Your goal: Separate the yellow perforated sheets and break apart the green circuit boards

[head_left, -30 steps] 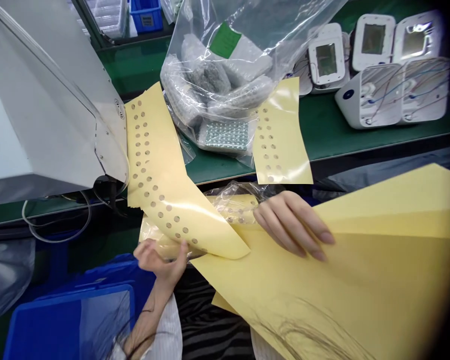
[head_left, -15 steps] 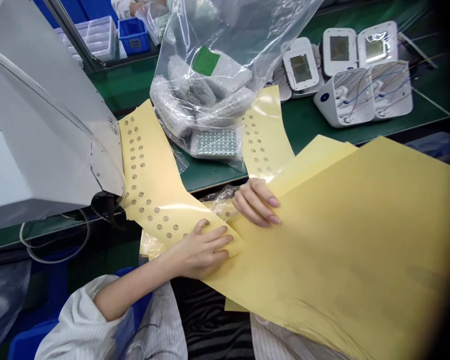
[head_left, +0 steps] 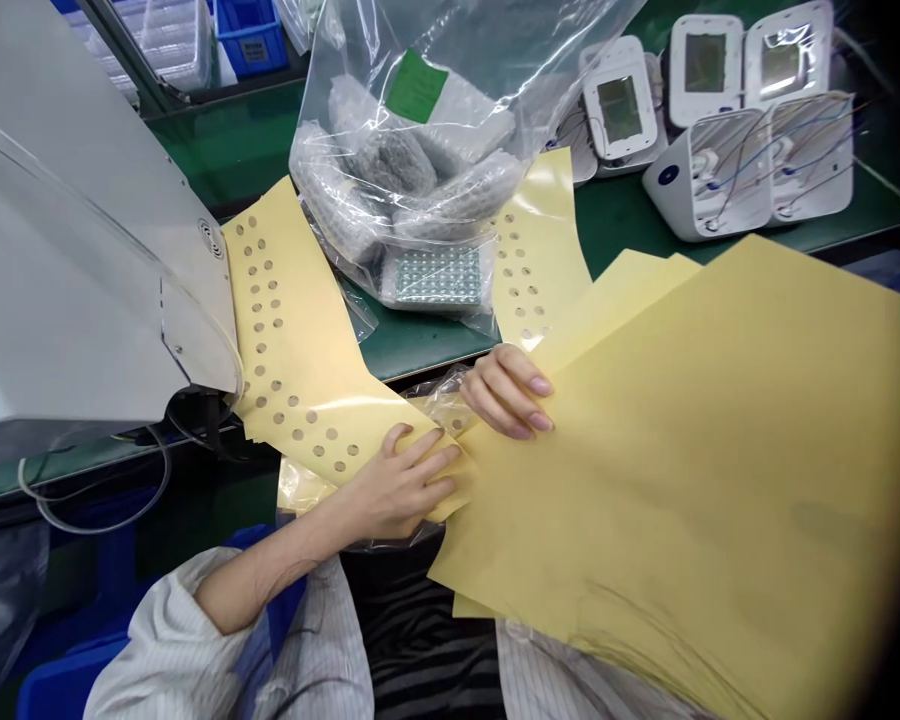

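My left hand (head_left: 403,487) grips the near end of a yellow sheet (head_left: 330,350) with rows of round spots that look like holes. Its fingers lie over the sheet's face, and the thumb is hidden. My right hand (head_left: 506,390) curls its fingers over the left edge of a large plain yellow sheet (head_left: 667,480), which covers the rest of that arm. Behind it are another plain yellow sheet (head_left: 607,300) and a second spotted strip (head_left: 521,265). The spotted sheet's end meets the plain sheet's left edge between my hands.
A clear plastic bag (head_left: 420,170) of wrapped parts stands on the green bench (head_left: 412,345). At back right are white housings (head_left: 727,190) with loose wires and white units with screens (head_left: 621,110). A white machine (head_left: 97,260) fills the left, and a blue bin (head_left: 251,40) sits behind.
The large plain sheet's lower left corner has come away from beneath my left hand, and a dark gap shows there. Both hands keep their hold; the view has shifted slightly.
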Action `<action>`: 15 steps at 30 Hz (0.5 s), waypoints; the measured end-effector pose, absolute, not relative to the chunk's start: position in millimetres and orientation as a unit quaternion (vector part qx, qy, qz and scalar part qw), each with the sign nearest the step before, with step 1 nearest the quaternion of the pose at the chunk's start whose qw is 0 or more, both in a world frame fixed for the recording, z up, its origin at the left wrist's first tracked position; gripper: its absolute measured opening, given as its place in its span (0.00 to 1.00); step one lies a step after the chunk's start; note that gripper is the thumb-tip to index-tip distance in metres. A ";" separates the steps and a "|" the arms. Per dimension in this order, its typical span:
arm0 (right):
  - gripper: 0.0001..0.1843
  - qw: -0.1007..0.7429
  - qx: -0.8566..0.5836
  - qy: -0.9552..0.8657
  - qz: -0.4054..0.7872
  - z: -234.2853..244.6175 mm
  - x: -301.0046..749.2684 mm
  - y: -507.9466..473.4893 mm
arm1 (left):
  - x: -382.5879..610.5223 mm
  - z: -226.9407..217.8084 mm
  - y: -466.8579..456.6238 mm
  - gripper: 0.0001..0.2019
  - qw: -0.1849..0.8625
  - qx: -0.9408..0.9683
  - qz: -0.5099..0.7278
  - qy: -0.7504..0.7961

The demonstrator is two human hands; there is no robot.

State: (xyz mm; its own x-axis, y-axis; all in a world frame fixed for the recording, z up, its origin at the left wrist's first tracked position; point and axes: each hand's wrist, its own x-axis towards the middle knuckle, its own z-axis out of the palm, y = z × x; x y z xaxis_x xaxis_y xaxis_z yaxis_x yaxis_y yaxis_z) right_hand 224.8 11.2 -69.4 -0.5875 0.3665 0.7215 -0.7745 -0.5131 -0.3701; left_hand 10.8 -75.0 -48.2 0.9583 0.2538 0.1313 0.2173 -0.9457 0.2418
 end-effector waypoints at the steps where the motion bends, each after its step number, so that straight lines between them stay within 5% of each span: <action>1: 0.12 0.374 0.295 -0.340 0.811 -71.2 225.9 8.9 | 10.2 -49.9 -74.9 0.11 0.106 0.983 0.083 0.124; 4: 0.15 0.408 0.302 -0.325 0.798 -72.6 229.4 4.1 | 9.0 -56.0 -79.3 0.08 0.076 0.977 0.123 0.159; 10: 0.18 0.342 0.348 -0.423 0.764 -59.6 242.3 5.5 | 5.2 -70.6 -111.6 0.12 0.043 0.929 0.223 0.294; 15: 0.11 0.373 0.350 -0.452 0.731 -55.2 252.3 2.8 | -3.6 -83.9 -161.0 0.14 0.073 0.747 0.347 0.562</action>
